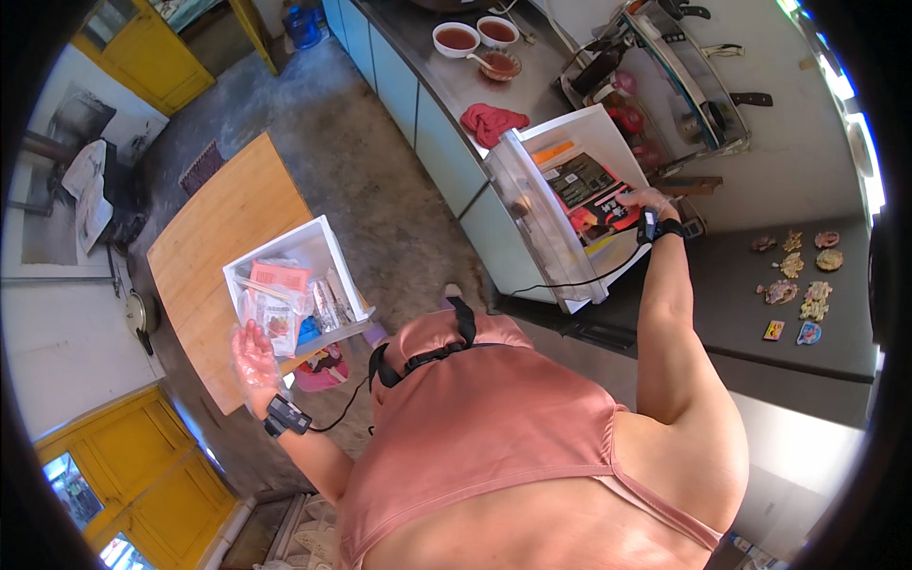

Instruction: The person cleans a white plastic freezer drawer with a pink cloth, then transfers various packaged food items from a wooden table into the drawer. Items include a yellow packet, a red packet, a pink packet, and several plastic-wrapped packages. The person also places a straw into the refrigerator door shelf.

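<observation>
My left hand [256, 360] wears a clear plastic glove, palm up and fingers apart, with nothing in it. It is beside a white drawer bin [285, 242] on the wooden table [214, 214]. Inside that bin are a pink packet [279, 275], a clear bag with a printed white packet [276, 317], silvery wrapped packs [326, 303] and something blue [308, 330]. My right hand [650, 202], also gloved, reaches over the side of a second white drawer bin [581, 125] on the counter. Its fingers touch a black-and-red packet [605, 206]; whether they grip it is hidden. A dark green packet [581, 178] lies alongside.
Two white bowls [456, 40] and a glass bowl [501, 65] of red liquid stand on the steel counter, near a red cloth [493, 125]. A rack [684, 78] holds bottles and knives. Small ornaments [791, 265] sit on the dark surface. A cable [570, 283] trails from my right wrist device.
</observation>
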Demonstrator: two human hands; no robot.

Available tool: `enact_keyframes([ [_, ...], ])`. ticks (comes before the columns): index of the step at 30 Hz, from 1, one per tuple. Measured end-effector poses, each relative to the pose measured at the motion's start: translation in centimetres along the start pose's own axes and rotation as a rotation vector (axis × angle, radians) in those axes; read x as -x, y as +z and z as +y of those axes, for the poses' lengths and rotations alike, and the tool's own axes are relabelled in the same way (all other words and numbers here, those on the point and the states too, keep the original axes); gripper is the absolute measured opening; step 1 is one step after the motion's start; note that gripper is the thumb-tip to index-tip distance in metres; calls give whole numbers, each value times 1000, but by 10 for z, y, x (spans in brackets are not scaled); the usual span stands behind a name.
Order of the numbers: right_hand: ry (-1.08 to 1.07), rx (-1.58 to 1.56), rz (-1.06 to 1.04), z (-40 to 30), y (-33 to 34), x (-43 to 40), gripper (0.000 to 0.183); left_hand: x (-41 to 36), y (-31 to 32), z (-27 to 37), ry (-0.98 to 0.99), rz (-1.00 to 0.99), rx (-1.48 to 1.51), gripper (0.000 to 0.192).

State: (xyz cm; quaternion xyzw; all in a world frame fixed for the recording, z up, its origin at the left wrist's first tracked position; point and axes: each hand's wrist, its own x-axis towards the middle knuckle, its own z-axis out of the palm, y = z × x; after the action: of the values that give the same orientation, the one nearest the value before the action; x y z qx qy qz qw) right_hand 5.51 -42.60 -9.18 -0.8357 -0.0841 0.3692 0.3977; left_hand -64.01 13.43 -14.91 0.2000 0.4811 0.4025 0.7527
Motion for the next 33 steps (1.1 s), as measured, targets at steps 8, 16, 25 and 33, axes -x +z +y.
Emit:
enact_keyframes([
  [8, -14, 232, -51, 19, -11, -59, 67, 31, -3, -10, 6, 135, -26, 28],
  [16, 130, 568, 240, 10, 19, -81, 38, 32, -24, -17, 5, 134, -50, 40],
  [25, 255, -180, -466, -21, 99, -43, 39, 18, -58, -17, 76, -46, -66, 39],
  [33, 274, -202, -212, -29, 57, -92, 41, 11, -53, 9, 49, 254, 5, 36],
])
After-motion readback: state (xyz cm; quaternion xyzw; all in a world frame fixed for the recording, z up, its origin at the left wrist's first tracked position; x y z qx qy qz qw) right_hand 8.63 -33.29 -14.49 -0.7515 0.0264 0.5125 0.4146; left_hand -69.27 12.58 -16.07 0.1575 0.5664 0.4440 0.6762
